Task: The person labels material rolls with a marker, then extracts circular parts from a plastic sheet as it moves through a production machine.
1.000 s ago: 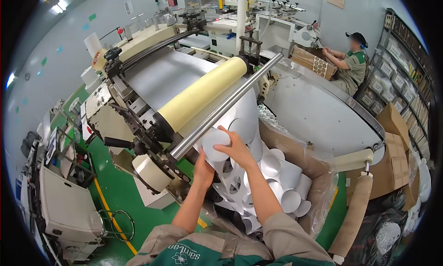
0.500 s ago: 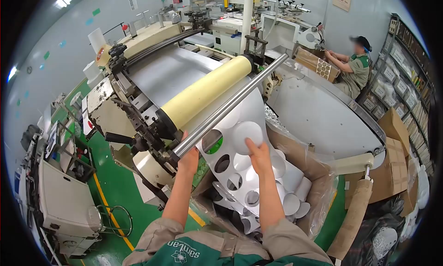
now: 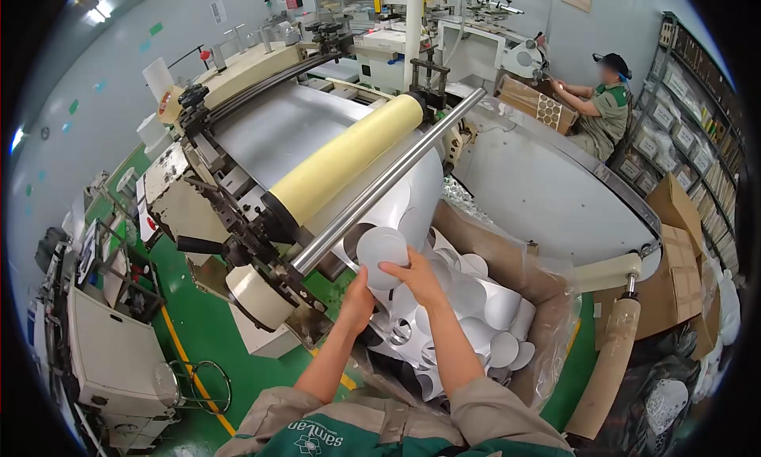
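My right hand [image 3: 418, 276] and my left hand [image 3: 358, 300] both grip a white paper disc [image 3: 382, 254], held just below the steel roller [image 3: 388, 181] of the machine. A white punched paper web [image 3: 412, 203] with round holes hangs from that roller down into a cardboard box [image 3: 483, 247]. The box holds several loose white discs [image 3: 491, 314] and crumpled punched web. Above the steel roller lies a yellow roller [image 3: 349, 157].
The machine body [image 3: 238, 179] fills the left, over a green floor [image 3: 198, 330]. Another person [image 3: 606, 108] sits at the far right by a box of punched sheets. Shelves and cardboard boxes [image 3: 674, 243] line the right side. A brown paper core [image 3: 606, 370] stands by the box.
My hands were apart on the hanging web half a second ago; now both have come together lower down around one white disc. The web hangs less stretched.
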Demonstrator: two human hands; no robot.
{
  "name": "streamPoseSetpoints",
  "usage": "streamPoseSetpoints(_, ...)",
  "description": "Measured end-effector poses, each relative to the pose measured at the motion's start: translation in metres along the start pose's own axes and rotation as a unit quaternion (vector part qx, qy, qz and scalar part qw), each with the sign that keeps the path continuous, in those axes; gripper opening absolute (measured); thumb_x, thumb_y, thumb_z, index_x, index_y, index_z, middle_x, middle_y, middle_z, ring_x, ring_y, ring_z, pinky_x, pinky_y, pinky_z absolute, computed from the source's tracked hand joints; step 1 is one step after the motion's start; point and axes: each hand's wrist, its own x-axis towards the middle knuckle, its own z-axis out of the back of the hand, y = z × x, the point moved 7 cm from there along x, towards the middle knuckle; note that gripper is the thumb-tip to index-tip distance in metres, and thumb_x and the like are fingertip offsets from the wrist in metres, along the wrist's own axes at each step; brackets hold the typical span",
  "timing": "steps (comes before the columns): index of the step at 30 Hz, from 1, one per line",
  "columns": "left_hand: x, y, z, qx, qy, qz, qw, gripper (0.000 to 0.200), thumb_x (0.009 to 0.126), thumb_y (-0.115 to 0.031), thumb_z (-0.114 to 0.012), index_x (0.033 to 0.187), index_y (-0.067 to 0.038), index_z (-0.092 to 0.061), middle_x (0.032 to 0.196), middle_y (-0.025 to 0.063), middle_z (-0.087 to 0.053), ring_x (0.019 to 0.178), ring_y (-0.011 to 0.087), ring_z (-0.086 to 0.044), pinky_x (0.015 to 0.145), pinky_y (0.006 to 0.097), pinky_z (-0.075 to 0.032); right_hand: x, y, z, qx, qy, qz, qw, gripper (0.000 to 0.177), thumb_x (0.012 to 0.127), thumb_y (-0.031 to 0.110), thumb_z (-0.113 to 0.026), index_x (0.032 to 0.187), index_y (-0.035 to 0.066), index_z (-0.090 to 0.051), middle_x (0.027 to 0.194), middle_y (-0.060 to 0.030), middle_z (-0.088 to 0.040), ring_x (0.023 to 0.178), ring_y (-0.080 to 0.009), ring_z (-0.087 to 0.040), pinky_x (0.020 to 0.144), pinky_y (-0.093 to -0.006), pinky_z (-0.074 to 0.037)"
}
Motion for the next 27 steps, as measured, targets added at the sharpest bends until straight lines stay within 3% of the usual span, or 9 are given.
streamPoseSetpoints(4, 0.001, -0.022, 0.009, 0.047, -0.01, -0.052, 0.997, 0.053, 0.094, -0.039, -0.035, 0.134, -0.004, -0.031, 0.134, 0.0097, -0.041, 0.122, 0.0199, -0.04, 0.102, 0.0354, -0.028, -0.01, -0.02, 0.024, 0.336, -0.105, 0.071, 0.933, 0.041, 0.081, 0.012, -0.064, 0.117, -0.002, -0.048, 0.113, -0.0105, -0.055, 0.103, -0.0211, -0.054, 0.087, -0.0346, -0.044)
streamPoseSetpoints(6, 0.005, -0.04, 0.034, 0.077, -0.125, -0.092, 0.985, 0.049, 0.095, -0.034, -0.034, 0.133, -0.003, -0.033, 0.133, 0.0107, -0.043, 0.12, 0.0205, -0.043, 0.1, 0.0347, -0.032, -0.017, -0.018, 0.049, 0.387, -0.135, 0.074, 0.909, 0.04, 0.082, 0.009, -0.062, 0.118, -0.002, -0.047, 0.114, -0.0104, -0.055, 0.104, -0.0211, -0.054, 0.089, -0.0373, -0.043)
streamPoseSetpoints(11, 0.023, -0.074, 0.055, -0.103, -0.096, -0.173, 0.975, 0.041, 0.096, -0.03, -0.033, 0.126, -0.003, -0.038, 0.124, 0.0079, -0.048, 0.118, 0.0219, -0.044, 0.101, 0.0393, -0.035, -0.016, 0.029, 0.054, 0.143, -0.128, 0.095, 0.977, 0.047, 0.078, 0.008, -0.065, 0.119, -0.003, -0.045, 0.112, -0.011, -0.055, 0.102, -0.0198, -0.054, 0.087, -0.0322, -0.045)
streamPoseSetpoints(14, 0.023, -0.087, 0.042, -0.073, -0.052, -0.19, 0.978, 0.04, 0.096, -0.031, -0.032, 0.125, -0.005, -0.04, 0.125, 0.007, -0.048, 0.117, 0.0207, -0.045, 0.101, 0.0392, -0.035, -0.007, 0.066, 0.021, 0.01, -0.014, 0.114, 0.993, 0.058, 0.076, 0.009, -0.067, 0.126, 0.0, -0.04, 0.115, -0.0101, -0.052, 0.107, -0.0191, -0.049, 0.092, -0.0321, -0.039)
streamPoseSetpoints(17, 0.022, -0.069, 0.048, -0.073, -0.107, -0.156, 0.979, 0.04, 0.095, -0.032, -0.036, 0.124, -0.006, -0.041, 0.124, 0.006, -0.048, 0.115, 0.0201, -0.045, 0.097, 0.0379, -0.035, 0.0, 0.078, -0.006, -0.083, 0.069, 0.099, 0.989, 0.063, 0.075, 0.015, -0.068, 0.129, 0.002, -0.038, 0.117, -0.0098, -0.051, 0.109, -0.0195, -0.047, 0.094, -0.0317, -0.036)
streamPoseSetpoints(20, 0.013, -0.062, 0.027, -0.043, -0.102, -0.151, 0.982, 0.04, 0.093, -0.03, -0.044, 0.124, -0.005, -0.042, 0.121, 0.0062, -0.05, 0.112, 0.0194, -0.047, 0.095, 0.036, -0.037, 0.009, 0.075, -0.02, -0.162, 0.068, 0.138, 0.975, 0.071, 0.074, 0.018, -0.068, 0.135, 0.005, -0.032, 0.127, -0.0153, -0.045, 0.119, -0.0228, -0.042, 0.098, -0.0319, -0.034)
streamPoseSetpoints(22, 0.008, -0.046, 0.024, -0.048, -0.094, -0.142, 0.984, 0.038, 0.093, -0.028, -0.045, 0.122, -0.004, -0.043, 0.119, 0.0063, -0.052, 0.111, 0.019, -0.049, 0.093, 0.0349, -0.037, 0.015, 0.058, -0.027, -0.136, 0.087, 0.102, 0.982, 0.079, 0.072, 0.019, -0.069, 0.137, 0.005, -0.028, 0.132, -0.0168, -0.041, 0.123, -0.024, -0.038, 0.101, -0.0318, -0.03)
streamPoseSetpoints(23, 0.006, -0.04, 0.024, -0.067, -0.109, -0.135, 0.982, 0.028, 0.093, -0.027, -0.048, 0.111, -0.006, -0.052, 0.106, 0.0043, -0.059, 0.097, 0.0146, -0.055, 0.086, 0.0303, -0.042, 0.017, 0.054, -0.025, -0.175, 0.051, 0.148, 0.972, 0.08, 0.07, 0.02, -0.071, 0.136, 0.002, -0.03, 0.128, -0.0177, -0.043, 0.12, -0.0243, -0.04, 0.1, -0.0319, -0.031)
streamPoseSetpoints(27, 0.004, -0.021, 0.028, -0.051, -0.1, -0.125, 0.986, 0.028, 0.093, -0.027, -0.047, 0.109, -0.004, -0.053, 0.104, 0.0039, -0.06, 0.095, 0.0133, -0.057, 0.085, 0.0291, -0.042, 0.012, 0.014, -0.012, -0.039, 0.031, 0.036, 0.998, 0.062, 0.071, 0.023, -0.072, 0.121, -0.003, -0.045, 0.116, -0.0146, -0.052, 0.104, -0.0223, -0.052, 0.09, -0.0319, -0.04)
